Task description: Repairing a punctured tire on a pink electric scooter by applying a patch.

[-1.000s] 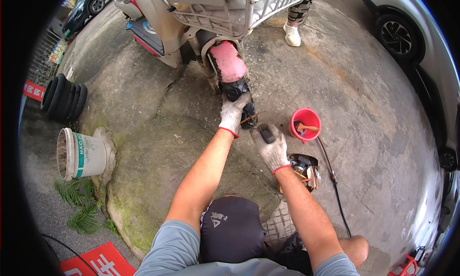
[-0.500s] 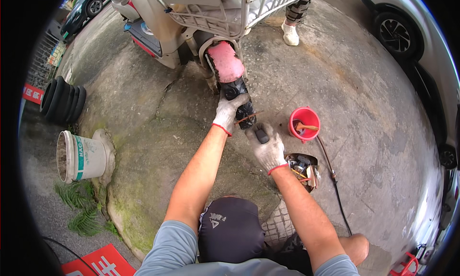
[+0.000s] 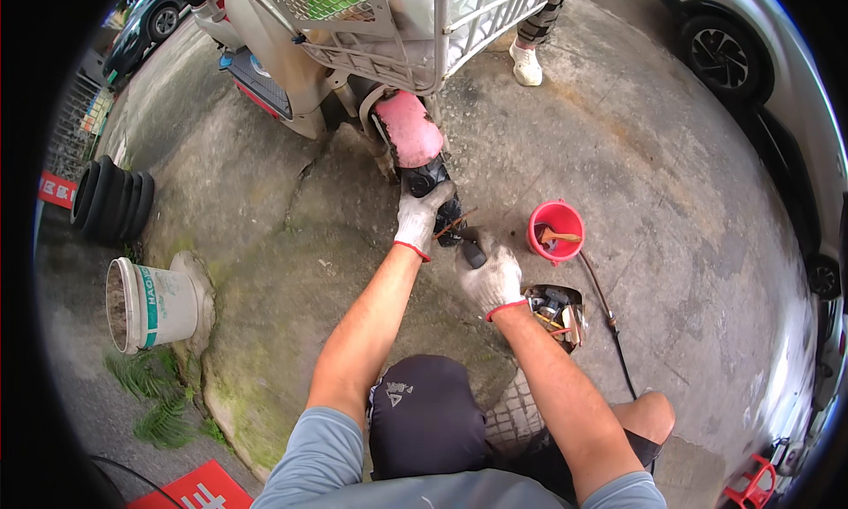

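My left hand (image 3: 419, 216), in a white knit glove with a red cuff, is wrapped round the black front tyre (image 3: 451, 212) of a scooter. A thin brown strip (image 3: 458, 223) sticks out across the tyre beside my fingers. Low against the tyre, my right hand (image 3: 496, 276), in a matching soiled glove, closes on a tool with a stubby black handle (image 3: 475, 255). The tool's working end is mostly hidden by my fingers and the tyre. Over the wheel sits a worn pink mudguard (image 3: 410, 134).
Right of my hands stand a red bucket (image 3: 556, 231) with a brush inside and an open box of tools (image 3: 562, 307). A hose (image 3: 609, 316) trails past them. A white wire basket (image 3: 439, 60) overhangs the wheel. Someone's white shoe (image 3: 526, 64) is beyond; a white bucket (image 3: 168, 304) lies left.
The view has tilted slightly, so the scooter's basket and mudguard appear lower. My right hand and the black-handled tool have shifted a little left and nearer me. My left hand still grips the tyre.
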The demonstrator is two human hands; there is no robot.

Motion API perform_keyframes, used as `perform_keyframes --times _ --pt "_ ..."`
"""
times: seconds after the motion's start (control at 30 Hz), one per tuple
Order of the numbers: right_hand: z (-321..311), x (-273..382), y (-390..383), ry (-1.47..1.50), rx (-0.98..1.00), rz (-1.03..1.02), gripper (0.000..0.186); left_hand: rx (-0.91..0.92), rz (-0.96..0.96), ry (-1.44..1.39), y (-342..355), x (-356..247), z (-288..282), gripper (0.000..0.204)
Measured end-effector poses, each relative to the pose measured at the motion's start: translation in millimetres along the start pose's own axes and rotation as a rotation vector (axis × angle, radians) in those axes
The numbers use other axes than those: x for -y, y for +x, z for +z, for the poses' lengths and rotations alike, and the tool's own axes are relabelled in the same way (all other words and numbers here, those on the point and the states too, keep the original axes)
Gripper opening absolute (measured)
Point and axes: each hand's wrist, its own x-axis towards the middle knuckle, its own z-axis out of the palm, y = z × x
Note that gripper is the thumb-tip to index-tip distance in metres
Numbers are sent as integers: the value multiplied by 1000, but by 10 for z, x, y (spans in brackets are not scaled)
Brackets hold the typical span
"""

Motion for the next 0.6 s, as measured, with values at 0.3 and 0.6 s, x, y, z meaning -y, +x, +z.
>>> perform_keyframes --times 0.3,0.6 --pt "43 80 85 -70 43 -17 22 72 -132 -146 -82 -164 32 38" --pt "269 13 99 47 -42 122 26 24 -197 -127 -40 -128 20 36"
